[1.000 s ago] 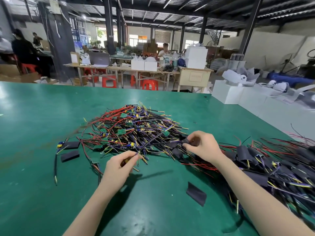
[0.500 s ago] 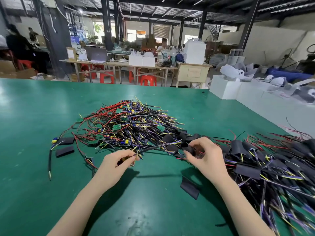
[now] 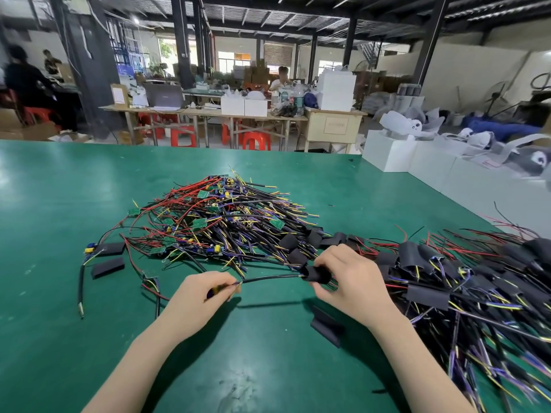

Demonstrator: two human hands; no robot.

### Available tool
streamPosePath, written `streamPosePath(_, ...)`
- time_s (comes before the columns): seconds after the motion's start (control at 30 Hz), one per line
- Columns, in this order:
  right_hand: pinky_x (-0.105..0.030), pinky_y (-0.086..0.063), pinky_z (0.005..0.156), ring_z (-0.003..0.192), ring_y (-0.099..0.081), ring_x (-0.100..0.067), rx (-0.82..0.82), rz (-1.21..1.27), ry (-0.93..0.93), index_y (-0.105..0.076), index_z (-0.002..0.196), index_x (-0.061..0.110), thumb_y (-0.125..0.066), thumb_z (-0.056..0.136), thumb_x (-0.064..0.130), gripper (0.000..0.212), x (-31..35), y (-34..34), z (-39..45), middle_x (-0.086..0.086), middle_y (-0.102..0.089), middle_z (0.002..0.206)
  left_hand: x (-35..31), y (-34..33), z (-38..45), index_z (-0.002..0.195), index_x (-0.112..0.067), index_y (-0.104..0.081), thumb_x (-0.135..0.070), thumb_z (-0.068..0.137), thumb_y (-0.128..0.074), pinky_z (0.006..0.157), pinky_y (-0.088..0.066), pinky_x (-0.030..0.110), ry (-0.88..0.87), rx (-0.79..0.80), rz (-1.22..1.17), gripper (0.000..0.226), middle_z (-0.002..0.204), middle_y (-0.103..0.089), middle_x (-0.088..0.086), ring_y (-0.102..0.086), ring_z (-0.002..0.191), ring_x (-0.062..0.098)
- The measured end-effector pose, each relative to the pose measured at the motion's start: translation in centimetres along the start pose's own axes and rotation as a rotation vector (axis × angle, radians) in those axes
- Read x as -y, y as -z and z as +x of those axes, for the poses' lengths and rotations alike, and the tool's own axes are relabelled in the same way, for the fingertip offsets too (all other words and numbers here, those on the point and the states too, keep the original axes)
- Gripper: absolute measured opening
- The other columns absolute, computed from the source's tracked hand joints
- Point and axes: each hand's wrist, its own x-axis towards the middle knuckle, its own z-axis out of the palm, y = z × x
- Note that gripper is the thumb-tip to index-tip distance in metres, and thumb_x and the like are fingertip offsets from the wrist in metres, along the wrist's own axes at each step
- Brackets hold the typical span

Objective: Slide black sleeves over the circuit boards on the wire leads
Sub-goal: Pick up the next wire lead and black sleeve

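Note:
My left hand [image 3: 205, 296] pinches one end of a black wire lead [image 3: 269, 278] near the table's front middle. The lead runs right to my right hand [image 3: 348, 281], whose fingers curl round a black sleeve [image 3: 314, 274] at the lead's other end. The board inside the sleeve is hidden. Behind my hands lies a pile of unsleeved leads with small green circuit boards [image 3: 226, 222]. To the right spreads a heap of sleeved leads [image 3: 465, 287].
A loose black sleeve [image 3: 326, 326] lies on the green table [image 3: 59, 204] just below my right hand. Two more sleeves [image 3: 107, 266] and a single cable [image 3: 80, 287] lie at the left. White boxes [image 3: 390, 153] stand beyond the table's right edge.
Both hands have drawn the lead out of the pile toward me. The lead now hangs stretched between them, and the black sleeve sits on its right end in my right hand.

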Motion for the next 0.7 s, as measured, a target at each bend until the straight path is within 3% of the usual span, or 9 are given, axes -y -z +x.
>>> streamPosePath(0.13,-0.030,-0.036,0.072,0.079,-0.056,-0.021,0.104,-0.059,0.064,-0.062,0.081,0.018,-0.072,0.064,0.029,0.023,0.4,-0.5,0.2,0.007,-0.059,0.081,0.0,0.0,0.0,0.092,-0.024,-0.073,-0.020,0.093,-0.062,0.066,-0.043,0.014,-0.043,0.011,0.070,0.012,0.078,-0.065,-0.018,-0.058,0.074,0.004)
streamPosePath(0.3,-0.028,-0.032,0.075,0.083,-0.054,-0.018,0.214,-0.062,0.020,-0.060,0.082,0.021,-0.070,0.065,0.034,0.023,0.5,-0.6,0.0,0.008,-0.057,0.081,-0.1,0.3,-0.1,0.090,-0.028,-0.074,-0.019,0.093,-0.063,0.065,-0.044,0.016,-0.011,0.029,0.009,0.014,0.076,-0.066,-0.019,-0.058,0.069,0.009)
streamPosePath(0.43,-0.028,-0.033,0.073,0.082,-0.053,-0.018,0.197,-0.038,0.017,-0.059,0.083,0.021,-0.069,0.067,0.032,0.022,0.8,-0.2,0.1,0.008,-0.057,0.081,-0.6,0.0,-0.1,0.089,-0.027,-0.074,-0.017,0.093,-0.063,0.065,-0.040,0.012,-0.035,0.047,0.022,0.015,0.077,-0.065,-0.015,-0.057,0.071,0.006)
streamPosePath(0.57,-0.027,-0.032,0.073,0.079,-0.052,-0.018,0.156,0.006,0.053,-0.060,0.082,0.019,-0.070,0.066,0.033,0.023,2.1,0.2,0.4,0.008,-0.057,0.080,-1.6,-0.6,-0.2,0.092,-0.026,-0.075,-0.018,0.093,-0.062,0.066,-0.043,0.016,-0.060,0.067,0.007,0.014,0.083,-0.067,-0.012,-0.057,0.072,0.006)
streamPosePath(0.7,-0.028,-0.032,0.073,0.080,-0.051,-0.018,0.161,0.089,0.100,-0.061,0.084,0.019,-0.069,0.067,0.037,0.025,4.1,-0.2,0.6,0.007,-0.057,0.081,-2.8,-1.5,-0.3,0.089,-0.025,-0.073,-0.018,0.092,-0.064,0.060,-0.038,0.011,-0.112,0.064,-0.045,0.011,0.076,-0.067,-0.012,-0.055,0.065,0.004)
